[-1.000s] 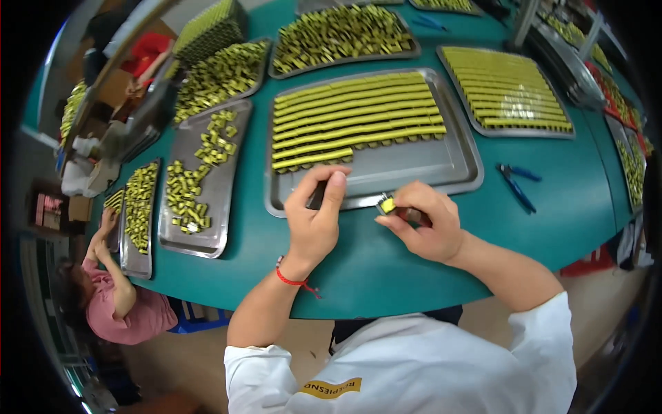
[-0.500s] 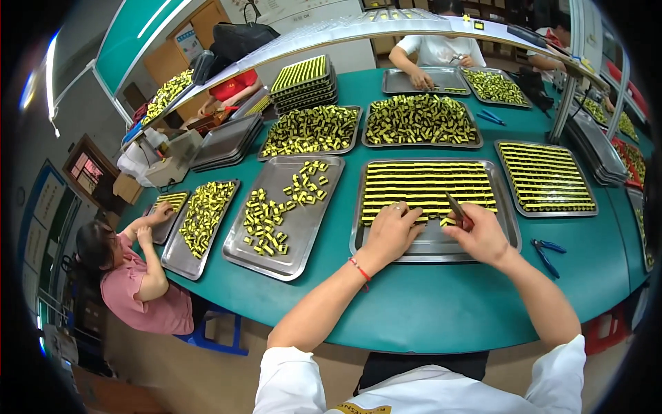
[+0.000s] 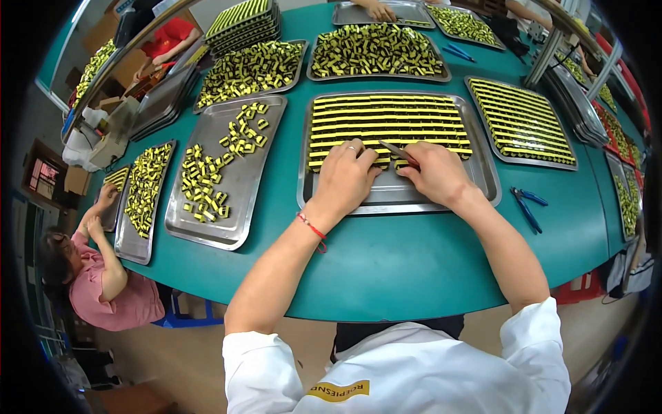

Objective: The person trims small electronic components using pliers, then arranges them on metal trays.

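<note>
Straight rows of small yellow-and-black blocks (image 3: 393,119) fill the back part of a metal tray (image 3: 414,200) before me. My left hand (image 3: 343,178) lies over the left end of the nearest row, with fingers bent and thumb drawn in. What its fingertips grip is mostly hidden. In my right hand (image 3: 439,172) is a slim, pointed dark tool (image 3: 396,150) with a reddish-brown grip, its tip toward the left hand. By the right thumb and fingertips, a yellow-and-black block (image 3: 400,164) shows at the row's edge.
Loose blocks lie in a left tray (image 3: 227,231) and are heaped in a back tray (image 3: 379,75). A filled tray (image 3: 538,163) stands right, near blue pliers (image 3: 528,207). At left, a person in pink (image 3: 110,290) works; a metal post (image 3: 545,58) rises back right.
The whole view has shifted, putting the table higher and farther left in the picture. The tool has tipped from steep to flatter, and both hands remain at the nearest row.
</note>
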Demonstrator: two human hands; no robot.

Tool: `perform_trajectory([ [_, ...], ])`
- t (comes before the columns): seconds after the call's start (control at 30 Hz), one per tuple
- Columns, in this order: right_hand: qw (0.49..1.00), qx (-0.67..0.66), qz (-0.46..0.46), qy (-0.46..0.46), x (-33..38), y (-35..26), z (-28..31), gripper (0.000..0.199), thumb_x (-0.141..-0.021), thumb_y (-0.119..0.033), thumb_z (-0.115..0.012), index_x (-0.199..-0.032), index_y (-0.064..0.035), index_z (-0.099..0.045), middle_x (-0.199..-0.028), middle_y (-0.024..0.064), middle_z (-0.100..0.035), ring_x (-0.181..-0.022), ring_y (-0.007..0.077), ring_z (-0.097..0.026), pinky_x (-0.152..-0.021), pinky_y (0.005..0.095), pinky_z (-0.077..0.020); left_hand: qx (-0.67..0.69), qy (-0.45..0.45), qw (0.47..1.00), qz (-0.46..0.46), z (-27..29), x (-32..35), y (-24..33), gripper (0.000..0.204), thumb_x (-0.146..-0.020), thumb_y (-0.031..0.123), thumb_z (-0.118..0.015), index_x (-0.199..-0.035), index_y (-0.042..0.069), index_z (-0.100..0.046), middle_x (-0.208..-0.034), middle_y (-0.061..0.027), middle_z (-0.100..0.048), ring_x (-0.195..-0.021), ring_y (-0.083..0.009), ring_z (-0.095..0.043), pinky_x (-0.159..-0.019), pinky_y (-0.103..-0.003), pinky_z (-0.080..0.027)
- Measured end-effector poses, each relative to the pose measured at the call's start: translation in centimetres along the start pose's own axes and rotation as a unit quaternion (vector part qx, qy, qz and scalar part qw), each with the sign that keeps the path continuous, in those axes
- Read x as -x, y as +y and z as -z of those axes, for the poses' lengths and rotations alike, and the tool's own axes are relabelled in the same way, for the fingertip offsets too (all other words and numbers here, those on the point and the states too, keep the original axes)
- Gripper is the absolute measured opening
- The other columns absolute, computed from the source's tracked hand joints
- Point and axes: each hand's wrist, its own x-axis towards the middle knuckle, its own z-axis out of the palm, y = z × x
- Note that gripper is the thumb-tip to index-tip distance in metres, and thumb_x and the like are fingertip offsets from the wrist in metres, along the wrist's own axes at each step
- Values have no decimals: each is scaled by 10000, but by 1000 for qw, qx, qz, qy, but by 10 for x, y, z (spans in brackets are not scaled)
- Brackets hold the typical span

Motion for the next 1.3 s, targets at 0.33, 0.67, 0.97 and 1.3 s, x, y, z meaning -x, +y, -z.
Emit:
perform_trajectory([
  [0.33, 999, 10, 1, 51, 3, -7, -16, 164, -833, -210, -678, -851, -84, -573, -831, 106, -651, -788, 340, -641, -655, 464, -497, 23, -1, 1000, 3, 1, 4, 0, 203, -739, 163, -759, -843, 46, -629, -869, -130, -598, -835, -325, -597, -741, -426, -480],
  [0.67, 999, -12, 5, 34, -2, -11, -13, 185, -813, -133, -706, -872, -46, -553, -790, 175, -621, -769, 409, -597, -653, 473, -463, 23, 86, 996, 23, 27, 4, -6, 142, -798, 136, -719, -863, 48, -628, -856, -122, -581, -817, -321, -594, -723, -422, -491],
  [0.97, 980, -166, 101, 39, 4, 16, 15, 200, -862, 49, -570, -1057, 22, -535, -735, 87, -452, -630, 173, -425, -595, 295, -386, -241, -145, 845, 454, 146, 47, -79, 250, -776, 90, -675, -1003, -2, -725, -1062, -227, -671, -941, -327, -705, -777, -409, -577],
  [1.3, 936, -346, 33, -56, 1, -2, 18, 237, -953, 10, -477, -1184, -40, -461, -884, 36, -516, -749, 79, -459, -589, 217, -371, -299, -177, 805, 481, 157, 92, -108, 365, -760, 80, -684, -1082, -91, -669, -1318, -292, -518, -961, -368, -694, -763, -414, -583],
])
